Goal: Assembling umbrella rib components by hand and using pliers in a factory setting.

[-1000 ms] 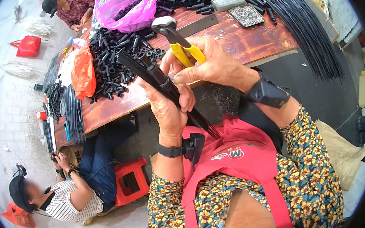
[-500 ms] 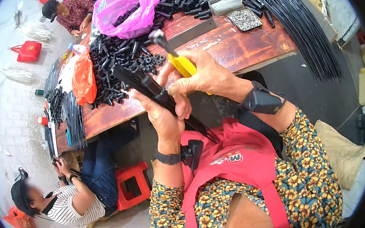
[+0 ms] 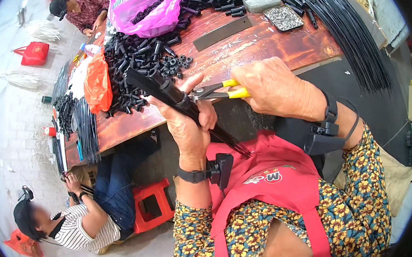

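My left hand [image 3: 189,130] is closed around a bundle of thin black rods [image 3: 230,143], which slants from the table edge down to my red apron [image 3: 264,167]. A short black tubular fitting [image 3: 168,88] sits against the bundle just above my fingers. My right hand [image 3: 274,89] grips yellow-handled pliers [image 3: 207,92] whose handles are spread. Their jaws reach the bundle beside my left fingers; what exactly lies between them is too small to make out.
On the wooden table [image 3: 267,48] are heaped black fittings [image 3: 141,50], a pink bag [image 3: 170,13], a metal bar [image 3: 221,32], a clear box [image 3: 262,1] and a tray of small pieces [image 3: 283,18]. Long black rods [image 3: 350,25] overhang the right edge. A co-worker [image 3: 86,224] sits left.
My right hand has swung to the right and lowered the pliers from upright to nearly level, with the jaws now at the bundle. My left hand keeps its hold on the rods.
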`<state>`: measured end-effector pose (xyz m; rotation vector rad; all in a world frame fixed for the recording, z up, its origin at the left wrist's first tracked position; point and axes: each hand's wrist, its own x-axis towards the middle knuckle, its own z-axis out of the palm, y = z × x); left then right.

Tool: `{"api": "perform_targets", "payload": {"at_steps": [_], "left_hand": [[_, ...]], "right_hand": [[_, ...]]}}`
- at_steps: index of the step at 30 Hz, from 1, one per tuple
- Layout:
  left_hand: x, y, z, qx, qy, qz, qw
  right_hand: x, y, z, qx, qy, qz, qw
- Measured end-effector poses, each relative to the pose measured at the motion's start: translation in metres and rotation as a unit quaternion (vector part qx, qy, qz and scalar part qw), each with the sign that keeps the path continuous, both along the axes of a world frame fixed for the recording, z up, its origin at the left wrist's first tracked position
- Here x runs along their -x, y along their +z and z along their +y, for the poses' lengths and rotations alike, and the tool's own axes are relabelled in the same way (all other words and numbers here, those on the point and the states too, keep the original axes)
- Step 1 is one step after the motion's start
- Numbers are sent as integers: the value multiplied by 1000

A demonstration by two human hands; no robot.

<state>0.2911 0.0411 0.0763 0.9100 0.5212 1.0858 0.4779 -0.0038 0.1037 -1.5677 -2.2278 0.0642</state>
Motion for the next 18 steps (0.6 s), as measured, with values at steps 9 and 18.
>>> {"api": "perform_targets", "payload": {"at_steps": [9, 18], "left_hand": [[1, -3, 8, -12, 22, 18, 1000], [-2, -1, 7, 9, 25, 35, 999]], "right_hand": [[-3, -11, -3, -6, -24, 16, 1000], [7, -11, -2, -23, -42, 9, 999]]}}
